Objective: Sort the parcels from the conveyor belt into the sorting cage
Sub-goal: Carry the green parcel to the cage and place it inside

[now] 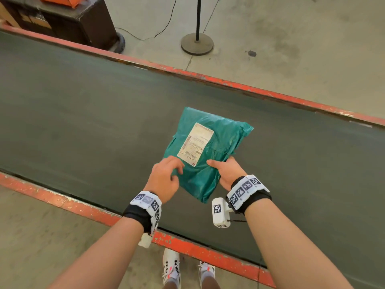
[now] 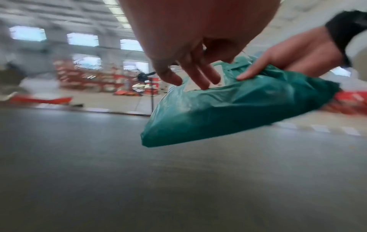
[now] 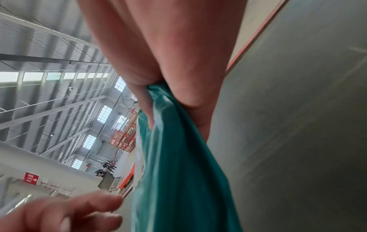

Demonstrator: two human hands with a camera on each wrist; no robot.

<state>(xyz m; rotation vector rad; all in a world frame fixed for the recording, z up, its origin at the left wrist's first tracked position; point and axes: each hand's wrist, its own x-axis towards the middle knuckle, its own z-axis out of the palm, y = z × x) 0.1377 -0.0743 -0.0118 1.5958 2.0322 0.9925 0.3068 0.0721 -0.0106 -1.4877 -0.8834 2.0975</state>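
Note:
A teal plastic mailer parcel with a white shipping label hangs just above the dark conveyor belt. My right hand grips its near right edge, thumb on top and fingers underneath. In the right wrist view the teal parcel is pinched between thumb and fingers. My left hand hovers at the near left edge, its relaxed fingers just touching the top of the parcel. The parcel's near corner is lifted off the belt. No sorting cage is in view.
Orange-red side rails run along both edges of the belt. Beyond the far rail stand a round pole base and a dark box with a cable on the concrete floor. My shoes are below the near rail.

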